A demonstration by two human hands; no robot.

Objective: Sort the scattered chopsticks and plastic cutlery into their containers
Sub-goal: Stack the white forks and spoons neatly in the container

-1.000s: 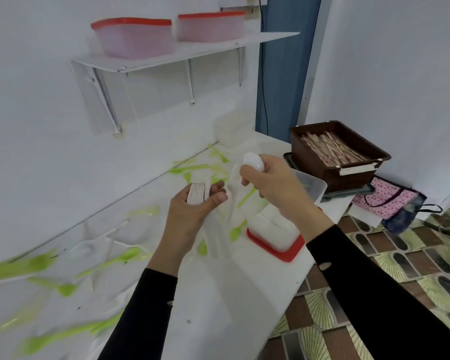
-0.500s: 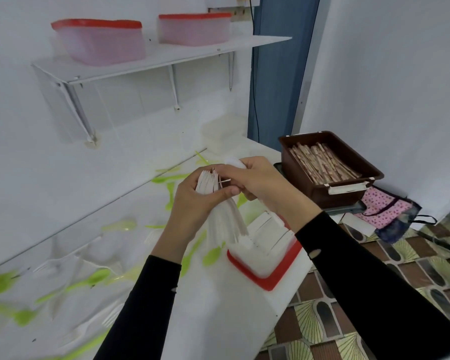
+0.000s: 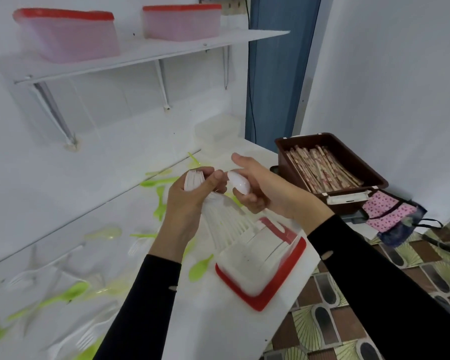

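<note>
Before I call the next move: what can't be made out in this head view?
Head view:
white cutlery bundle: left hand wraps it; count and type unreadable.
white spoon: handle hidden inside right hand.
clear container: the bundle covers its opening; contents unclear.
scattered cutlery, lower left: blurred, cut off by the edge.

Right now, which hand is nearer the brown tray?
Right. The right hand, holding a spoon, is just left of the tray; the left hand, gripping white cutlery, is farther left.

Seen from head height, wide-angle, facing forward and down; close over left hand (image 3: 184, 206) and right hand (image 3: 266, 188) at the counter (image 3: 218, 331) edge, wall (image 3: 62, 162) left, floor (image 3: 374, 297) right.
</note>
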